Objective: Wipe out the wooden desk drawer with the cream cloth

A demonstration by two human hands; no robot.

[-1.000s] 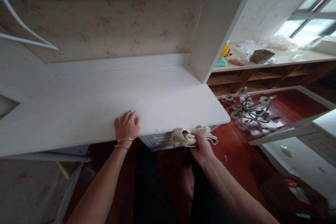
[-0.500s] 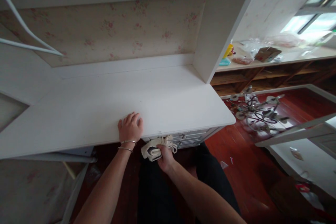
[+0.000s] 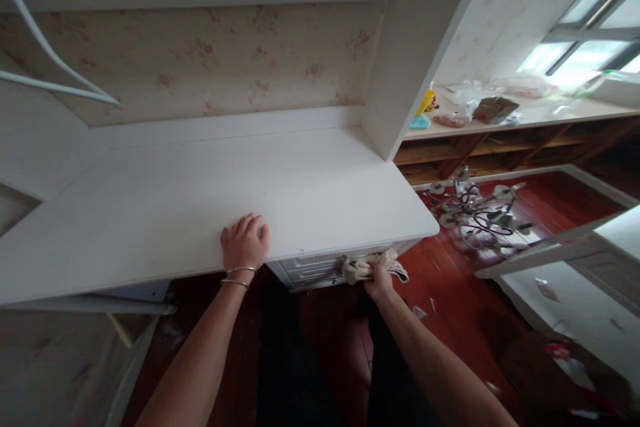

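My left hand (image 3: 245, 242) lies flat on the front edge of the white desktop (image 3: 280, 180), fingers spread and holding nothing. Bunched up in my right hand (image 3: 380, 282) is a cream-coloured cloth (image 3: 359, 269). It is at the drawer fronts (image 3: 313, 268) below the desktop, towards their right side. A metal drawer handle shows partly beside the cloth. Most of my right fingers are hidden by the cloth.
A chandelier (image 3: 483, 213) lies on the red wooden floor (image 3: 435, 293) to the right. Plastic bags and a cardboard box (image 3: 495, 109) sit on a long shelf unit by the window. White cables (image 3: 50, 53) hang at upper left.
My right hand has moved the cloth to the right along the drawer fronts, uncovering their left part. My left hand stays at the same place on the desktop.
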